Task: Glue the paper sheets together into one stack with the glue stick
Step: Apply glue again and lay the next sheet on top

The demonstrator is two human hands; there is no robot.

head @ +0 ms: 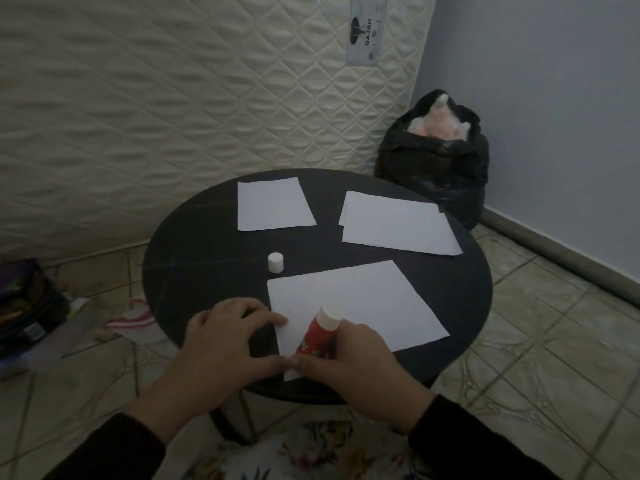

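Fingers [349, 344] of the right hand [353, 368] are curled around the lower body of the red glue stick [320, 336], gripping it so that its white end points up and away from the person; the tip that meets the paper is hidden under the hand, so whether glue is touching the sheet cannot be told. Left hand [225, 344] fingers are spread and pressed flat at the left edge of the near paper sheet [360, 306], with the index fingertip resting on the sheet's left margin and the thumb reaching toward the right hand's thumb at the sheet's near corner. That corner is mostly covered by both hands. Lettering on the glue stick is too dim to read.

The near sheet lies on the round black table [207, 271], tilted so its long edges run up to the right. Just beyond its far left corner stands the small white cap [276, 262], upright and apart from the paper. Farther back, a single sheet [273, 204] lies at the left, and a loose pile of sheets [398, 223] lies at the right, their edges not lined up; how many are in it cannot be counted.

Dark sleeves run off the bottom edge. Behind the table a quilted mattress [173, 98] leans upright, and a black bag [436, 161] sits on the tiled floor [536, 341] by the wall.
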